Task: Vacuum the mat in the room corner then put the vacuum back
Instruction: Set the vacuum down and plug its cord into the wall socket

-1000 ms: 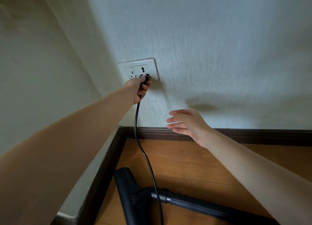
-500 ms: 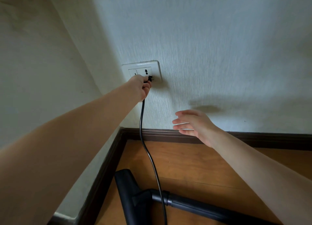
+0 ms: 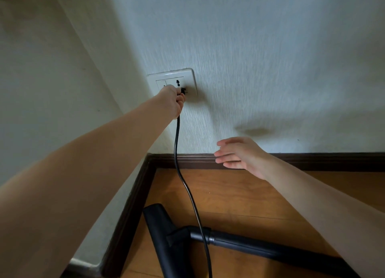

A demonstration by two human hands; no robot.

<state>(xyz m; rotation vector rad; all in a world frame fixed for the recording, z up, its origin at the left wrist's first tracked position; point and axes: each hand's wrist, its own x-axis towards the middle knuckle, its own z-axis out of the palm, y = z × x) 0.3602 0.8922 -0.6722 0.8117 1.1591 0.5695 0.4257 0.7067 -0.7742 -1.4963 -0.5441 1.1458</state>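
A white wall socket plate (image 3: pixel 174 82) is set low on the textured wall (image 3: pixel 270 58), at about 11 o'clock from the frame's centre, close to the room corner where a plainer side wall (image 3: pixel 52 69) meets it. A dark wooden skirting board (image 3: pixel 323 161) runs along the foot of both walls, above a brown wooden floor (image 3: pixel 239 194). No brand, label or readable writing can be made out on the plate or on the vacuum.

The left arm is stretched up and forward from 8 o'clock, and the left hand (image 3: pixel 171 102) is held against the socket plate with its fingers curled round a black plug (image 3: pixel 183 90). Whether the pins are fully seated in the socket cannot be told. From the fist, the black power cord (image 3: pixel 183 179) hangs down in a loose curve, crossing in front of the skirting board and over the vacuum at 6 o'clock.

The right arm comes in from 4 o'clock. The right hand (image 3: pixel 241 154) is held free in the air in front of the skirting board, fingers straight and slightly spread, palm turned leftward, with nothing in it.

The vacuum's black floor nozzle (image 3: pixel 164 236) lies on the floor at 6 o'clock, near the corner, and its dark tube (image 3: pixel 260 247) runs off toward 4 o'clock, passing under the right forearm.
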